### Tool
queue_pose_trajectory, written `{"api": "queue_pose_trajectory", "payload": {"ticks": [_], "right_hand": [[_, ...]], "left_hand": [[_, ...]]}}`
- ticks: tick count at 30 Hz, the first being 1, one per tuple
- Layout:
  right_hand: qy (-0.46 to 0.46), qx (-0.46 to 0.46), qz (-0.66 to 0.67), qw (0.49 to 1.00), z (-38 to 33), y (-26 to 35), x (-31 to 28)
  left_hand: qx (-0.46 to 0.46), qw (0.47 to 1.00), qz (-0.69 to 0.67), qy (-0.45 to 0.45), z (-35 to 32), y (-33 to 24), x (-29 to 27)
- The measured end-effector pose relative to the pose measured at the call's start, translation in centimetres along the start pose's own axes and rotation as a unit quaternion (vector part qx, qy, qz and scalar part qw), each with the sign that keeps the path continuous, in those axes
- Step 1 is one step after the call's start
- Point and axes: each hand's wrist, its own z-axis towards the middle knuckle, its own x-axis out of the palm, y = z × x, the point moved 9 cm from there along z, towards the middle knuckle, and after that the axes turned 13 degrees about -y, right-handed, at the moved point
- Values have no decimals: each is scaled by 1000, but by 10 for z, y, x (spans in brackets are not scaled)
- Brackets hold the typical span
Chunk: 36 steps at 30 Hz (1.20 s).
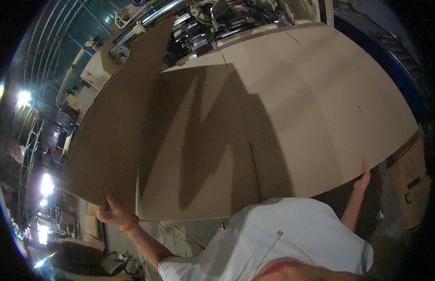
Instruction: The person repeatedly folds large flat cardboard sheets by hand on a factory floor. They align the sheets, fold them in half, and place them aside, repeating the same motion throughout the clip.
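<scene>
A large brown cardboard sheet spreads across the view in front of me, with a dark crease near its middle and short slits along its far part. At its left a shaded cardboard panel stands raised at an angle; whether it is a folded part of the same sheet or a separate one I cannot tell. My left hand, with a bracelet at the wrist, grips the panel's near edge. On the right, my right hand holds the sheet's near edge, its fingers partly hidden underneath.
Beyond the sheet stands a machine with metal rollers and bars. A dark blue frame runs along the far right. Printed cardboard stands at the right edge. Scraps lie on the floor below the sheet.
</scene>
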Motion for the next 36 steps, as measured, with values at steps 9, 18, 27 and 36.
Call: {"api": "queue_pose_trajectory", "payload": {"ticks": [9, 18, 27, 36], "right_hand": [[62, -18, 23, 998, 20, -43, -15], [55, 24, -1, 998, 42, -49, 2], [137, 43, -378, 915, -39, -49, 53], [-154, -10, -87, 984, 234, 63, -151]], "left_hand": [[-34, 992, 19, -123, -9, 8, -67], [-93, 966, 103, -218, -27, 66, -89], [-260, 962, 66, -57, -109, 183, 22], [-222, 957, 5, 187, -145, 257, 66]]}}
